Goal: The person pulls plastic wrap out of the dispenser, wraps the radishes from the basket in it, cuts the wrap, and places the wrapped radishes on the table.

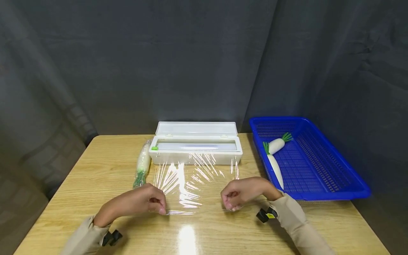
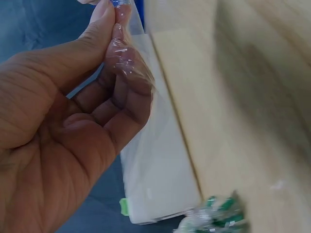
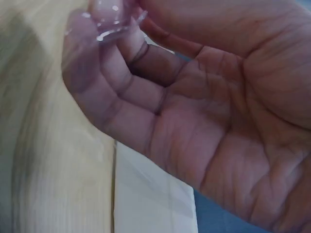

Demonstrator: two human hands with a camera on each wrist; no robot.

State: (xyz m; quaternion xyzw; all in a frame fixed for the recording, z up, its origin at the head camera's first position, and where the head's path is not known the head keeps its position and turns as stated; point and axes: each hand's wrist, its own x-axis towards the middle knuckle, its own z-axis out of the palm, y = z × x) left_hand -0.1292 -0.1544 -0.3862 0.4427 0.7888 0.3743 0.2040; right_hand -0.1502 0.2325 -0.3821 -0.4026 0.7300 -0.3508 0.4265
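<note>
A sheet of clear plastic wrap (image 1: 181,180) stretches from a white wrap dispenser box (image 1: 196,158) toward the front of the table. My left hand (image 1: 140,202) pinches the sheet's near left corner between thumb and curled fingers; in the left wrist view the film (image 2: 127,58) clings over the fingertips. At the near right corner my right hand (image 1: 245,193) pinches the film, with a bit of plastic (image 3: 114,31) shining at the fingertips in the right wrist view. The box's lid (image 1: 196,128) stands raised, showing the roll (image 1: 197,146) inside. Left of the box lies a wrapped white radish (image 1: 144,159).
A blue basket (image 1: 325,196) stands at the table's right, holding two white radishes with green tops, one (image 1: 276,146) behind the other (image 1: 275,170). A green slider (image 1: 154,148) sits at the box's left end. Dark curtain (image 1: 191,71) hangs behind the wooden table (image 1: 95,170).
</note>
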